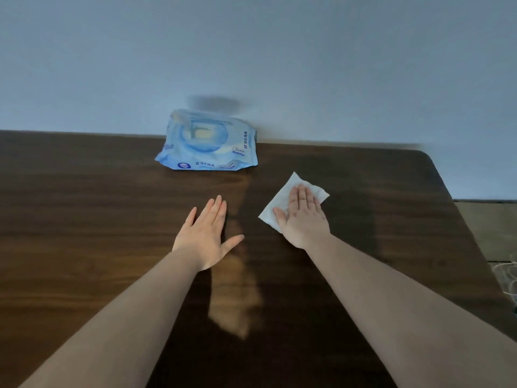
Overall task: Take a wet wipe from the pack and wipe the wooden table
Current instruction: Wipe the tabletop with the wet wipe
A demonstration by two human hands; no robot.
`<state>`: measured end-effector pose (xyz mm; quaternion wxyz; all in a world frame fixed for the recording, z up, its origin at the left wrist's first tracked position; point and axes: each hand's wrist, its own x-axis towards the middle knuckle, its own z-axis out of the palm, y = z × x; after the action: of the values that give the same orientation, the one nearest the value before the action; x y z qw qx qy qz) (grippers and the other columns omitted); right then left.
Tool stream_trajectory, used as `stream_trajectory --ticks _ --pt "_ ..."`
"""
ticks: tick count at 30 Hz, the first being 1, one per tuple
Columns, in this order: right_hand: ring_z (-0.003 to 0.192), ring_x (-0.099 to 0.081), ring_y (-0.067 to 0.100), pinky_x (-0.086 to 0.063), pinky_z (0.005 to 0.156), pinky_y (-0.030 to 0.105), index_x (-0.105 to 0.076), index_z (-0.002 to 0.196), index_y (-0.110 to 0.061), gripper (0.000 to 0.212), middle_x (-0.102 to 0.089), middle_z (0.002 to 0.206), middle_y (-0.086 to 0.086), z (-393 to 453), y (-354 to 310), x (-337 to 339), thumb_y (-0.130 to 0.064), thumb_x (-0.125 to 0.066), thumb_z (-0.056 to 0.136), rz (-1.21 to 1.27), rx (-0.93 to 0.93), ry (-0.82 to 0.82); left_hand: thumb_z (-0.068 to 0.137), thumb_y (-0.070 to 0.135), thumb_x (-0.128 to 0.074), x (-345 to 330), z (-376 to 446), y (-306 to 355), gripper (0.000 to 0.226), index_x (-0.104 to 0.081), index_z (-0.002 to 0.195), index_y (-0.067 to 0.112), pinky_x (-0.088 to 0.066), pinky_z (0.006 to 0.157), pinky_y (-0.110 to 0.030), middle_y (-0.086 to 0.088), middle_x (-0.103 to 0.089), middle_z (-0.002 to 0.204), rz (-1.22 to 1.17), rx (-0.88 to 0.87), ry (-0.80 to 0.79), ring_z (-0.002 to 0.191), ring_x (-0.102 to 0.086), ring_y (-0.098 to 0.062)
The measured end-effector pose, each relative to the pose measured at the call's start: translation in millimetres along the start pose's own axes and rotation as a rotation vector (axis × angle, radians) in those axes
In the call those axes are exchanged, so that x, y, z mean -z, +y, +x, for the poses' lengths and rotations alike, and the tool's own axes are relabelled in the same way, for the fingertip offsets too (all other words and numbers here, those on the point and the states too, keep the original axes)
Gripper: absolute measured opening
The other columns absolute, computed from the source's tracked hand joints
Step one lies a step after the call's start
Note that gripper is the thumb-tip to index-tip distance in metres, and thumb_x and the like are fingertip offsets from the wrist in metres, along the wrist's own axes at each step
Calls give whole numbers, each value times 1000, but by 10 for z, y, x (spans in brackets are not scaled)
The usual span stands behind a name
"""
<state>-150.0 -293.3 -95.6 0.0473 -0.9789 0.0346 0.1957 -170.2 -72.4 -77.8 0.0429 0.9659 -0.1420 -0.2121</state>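
A light-blue wet wipe pack (208, 141) lies at the far edge of the dark wooden table (84, 219), against the wall. A white wet wipe (285, 196) is spread flat on the table to the right of the pack. My right hand (303, 217) lies palm down on the wipe, fingers together, pressing it to the wood. My left hand (208, 233) rests flat on the bare table to the left of it, fingers stretched out, holding nothing.
A pale wall (251, 51) rises right behind the table's far edge. The table's rounded right corner (428, 156) and right edge run down toward lighter flooring (492, 228). A bright reflection streak (235, 298) lies between my forearms.
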Motion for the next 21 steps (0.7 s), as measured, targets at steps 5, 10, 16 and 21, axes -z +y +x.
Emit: stream_trajectory --ticks 5,10,16,21 --pt "146 11 21 8 115 35 13 149 -9 77 14 159 9 53 -1072 -78 -58 -12 96 -24 195 -12 87 71 -15 -37 -452 -826 86 11 149 18 4 117 -39 2 17 158 6 185 30 144 14 -12" --pt "147 9 22 7 117 36 11 149 -8 76 12 159 10 83 -1949 -158 -58 -11 96 -101 341 -16 87 72 -15 -184 -888 -1587 87 10 150 17 3 117 -39 1 16 158 -23 343 46 144 14 -13" --pt "147 9 23 7 116 36 11 149 -7 74 13 159 11 187 -2848 -204 -56 -10 97 -155 473 -39 78 80 -12 -302 -1292 -2391 100 9 150 13 1 118 -39 -2 13 159 -81 531 89 145 12 -14" --pt "147 10 23 8 116 36 12 149 -7 74 14 159 10 332 -3622 -253 -55 -10 97 -178 569 -48 68 87 -8 -327 -1552 -3121 113 11 149 11 1 118 -41 -4 15 159 -112 694 92 145 13 -16"
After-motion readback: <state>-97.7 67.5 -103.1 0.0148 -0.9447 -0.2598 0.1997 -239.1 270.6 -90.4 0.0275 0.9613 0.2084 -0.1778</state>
